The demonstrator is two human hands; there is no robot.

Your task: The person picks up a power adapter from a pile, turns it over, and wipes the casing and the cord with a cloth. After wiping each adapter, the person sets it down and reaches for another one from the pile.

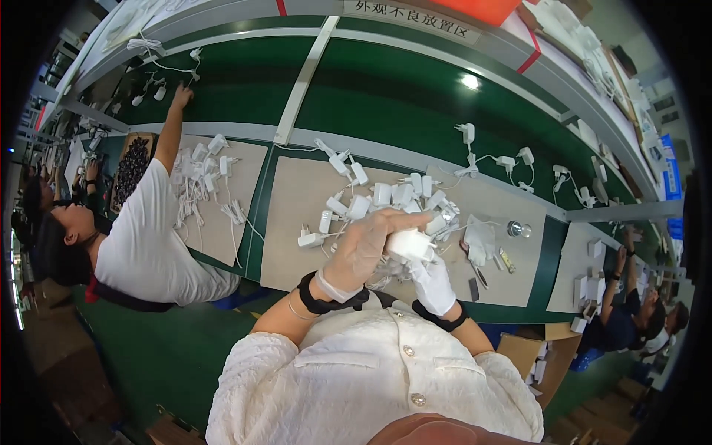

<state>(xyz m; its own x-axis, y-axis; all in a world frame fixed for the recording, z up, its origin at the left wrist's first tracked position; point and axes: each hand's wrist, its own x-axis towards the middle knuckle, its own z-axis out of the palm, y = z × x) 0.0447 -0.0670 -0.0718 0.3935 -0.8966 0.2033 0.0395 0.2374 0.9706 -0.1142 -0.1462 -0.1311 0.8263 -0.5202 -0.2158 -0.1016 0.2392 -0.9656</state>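
White power adapter (410,245), one, is held over a beige mat (288,211), nearer than a heap of more than ten white adapters (382,195). Two gloved hands meet on it: the right hand (434,285) has fingers closed around it; the left hand (360,246) lays straight fingers across its top, whether gripping cannot be told.

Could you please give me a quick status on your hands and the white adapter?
Right hand gripping white adapter. Left hand right up against it, fingers outstretched. Other adapters heaped just beyond, not visibly blocking.
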